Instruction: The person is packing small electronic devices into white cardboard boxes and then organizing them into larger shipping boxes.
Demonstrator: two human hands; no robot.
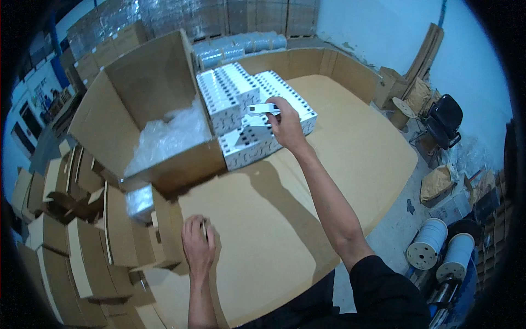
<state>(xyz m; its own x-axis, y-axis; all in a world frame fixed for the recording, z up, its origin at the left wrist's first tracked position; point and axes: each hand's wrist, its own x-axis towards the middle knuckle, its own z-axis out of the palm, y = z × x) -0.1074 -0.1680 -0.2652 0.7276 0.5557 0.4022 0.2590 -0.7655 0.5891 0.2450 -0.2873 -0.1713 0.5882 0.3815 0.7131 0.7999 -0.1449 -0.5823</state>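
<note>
My right hand reaches forward and grips a small, narrow white box with dark marks, near the front of the stacked white boxes. The stack rises higher on its left side, and its tops show rows of black squares. My left hand is low over the table, fingers curled down, with a thin edge showing by the thumb; what it holds, if anything, is hidden. Beside it stands an open cardboard box with a shiny plastic-wrapped bundle at its far end.
A large open carton holding clear plastic wrap stands left of the stack. Several brown cartons crowd the left side. Cardboard covers the table. Beyond its right edge are a black chair and cable reels.
</note>
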